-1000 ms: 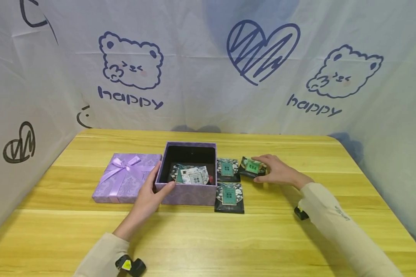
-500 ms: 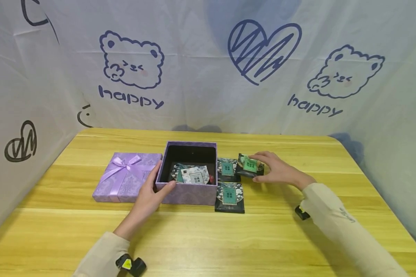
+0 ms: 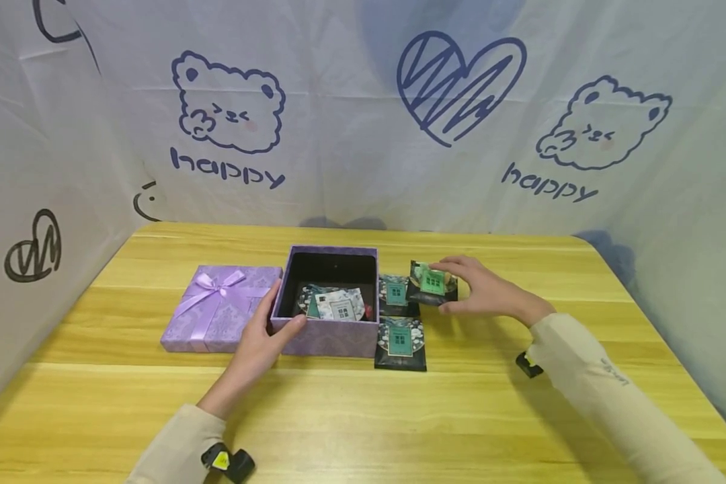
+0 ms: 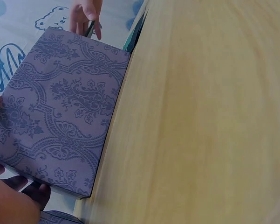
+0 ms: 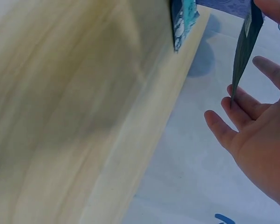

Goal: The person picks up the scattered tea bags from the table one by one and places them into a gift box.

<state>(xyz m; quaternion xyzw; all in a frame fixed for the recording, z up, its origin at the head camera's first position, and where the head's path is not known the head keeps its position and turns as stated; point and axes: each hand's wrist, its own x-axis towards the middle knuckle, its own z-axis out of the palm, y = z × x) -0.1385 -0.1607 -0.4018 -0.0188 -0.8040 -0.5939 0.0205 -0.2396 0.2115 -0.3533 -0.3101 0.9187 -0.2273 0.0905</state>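
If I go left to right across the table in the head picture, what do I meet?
Purple lid with a bow, open purple box, front flat packet, packet with the bright green label, right hand.

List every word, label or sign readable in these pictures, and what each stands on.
"happy": on the white backdrop, under the left bear drawing.
"happy": on the same backdrop, under the right bear drawing.
Too small to read surely: characters on the sachet in the right hand, on two sachets beside the purple box, and on the white sachet inside it.
Too blurred: lettering on the right sleeve and marking on the left wrist's yellow tag.
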